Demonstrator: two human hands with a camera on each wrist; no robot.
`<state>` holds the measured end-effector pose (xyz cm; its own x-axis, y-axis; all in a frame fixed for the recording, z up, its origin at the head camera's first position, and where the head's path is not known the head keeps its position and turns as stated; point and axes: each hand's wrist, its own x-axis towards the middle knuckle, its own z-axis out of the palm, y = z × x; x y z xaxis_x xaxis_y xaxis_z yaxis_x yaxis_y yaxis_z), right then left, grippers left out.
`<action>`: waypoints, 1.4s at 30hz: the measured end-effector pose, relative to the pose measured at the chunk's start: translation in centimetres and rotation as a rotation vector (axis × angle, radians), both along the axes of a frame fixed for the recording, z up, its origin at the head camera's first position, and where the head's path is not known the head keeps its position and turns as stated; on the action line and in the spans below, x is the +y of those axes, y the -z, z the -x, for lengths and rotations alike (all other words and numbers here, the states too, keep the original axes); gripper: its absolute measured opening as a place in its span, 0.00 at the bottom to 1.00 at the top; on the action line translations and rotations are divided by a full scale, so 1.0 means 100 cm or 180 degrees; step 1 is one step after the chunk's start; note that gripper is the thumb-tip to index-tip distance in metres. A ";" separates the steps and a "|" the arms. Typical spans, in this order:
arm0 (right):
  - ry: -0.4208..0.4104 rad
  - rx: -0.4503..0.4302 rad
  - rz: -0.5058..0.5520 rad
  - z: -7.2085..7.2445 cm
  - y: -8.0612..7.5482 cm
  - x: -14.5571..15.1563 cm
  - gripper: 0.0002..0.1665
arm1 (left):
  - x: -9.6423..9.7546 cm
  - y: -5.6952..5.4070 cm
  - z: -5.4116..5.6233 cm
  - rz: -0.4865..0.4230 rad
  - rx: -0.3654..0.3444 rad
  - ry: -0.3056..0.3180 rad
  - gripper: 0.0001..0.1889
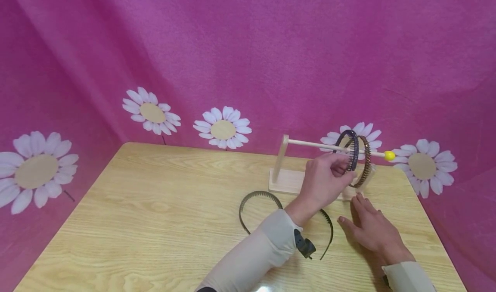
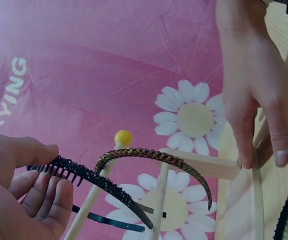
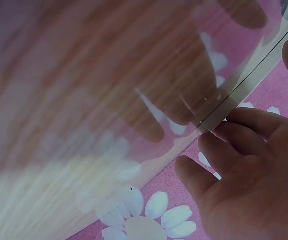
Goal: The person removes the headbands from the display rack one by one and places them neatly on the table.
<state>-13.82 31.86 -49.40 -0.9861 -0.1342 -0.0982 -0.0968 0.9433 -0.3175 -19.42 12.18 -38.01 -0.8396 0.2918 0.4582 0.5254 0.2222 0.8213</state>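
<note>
My left hand pinches a black beaded headband with comb teeth, thumb on one side and fingers on the other. This headband loops around the rod of a wooden stand. Closer to the rod's yellow ball end hangs a bronze beaded headband, also looped over the rod. Low at the right, my right hand has its fingers extended, with the fingertips at the front edge of the stand's base.
On the wood-grain table, a dark toothed headband lies partly hidden under my left forearm. Another dark curved length shows right of that forearm. A pink curtain with white flowers hangs behind the table.
</note>
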 end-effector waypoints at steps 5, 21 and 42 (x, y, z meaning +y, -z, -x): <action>0.0034 -0.0034 0.0018 0.000 0.000 0.000 0.57 | -0.004 -0.006 0.000 -0.0351 -0.0232 0.0123 0.14; 0.0031 0.0038 0.0044 0.000 0.002 -0.001 0.57 | -0.022 -0.020 -0.002 -0.0754 -0.0230 0.0170 0.15; -0.0002 0.0107 0.0052 -0.001 0.002 0.001 0.56 | -0.044 -0.031 -0.003 -0.1274 -0.0031 0.0123 0.13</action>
<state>-13.68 31.94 -49.64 -0.9887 -0.1361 -0.0628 -0.1082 0.9379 -0.3295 -19.16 7.75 -34.92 -0.8364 0.1235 0.5340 0.5188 -0.1361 0.8440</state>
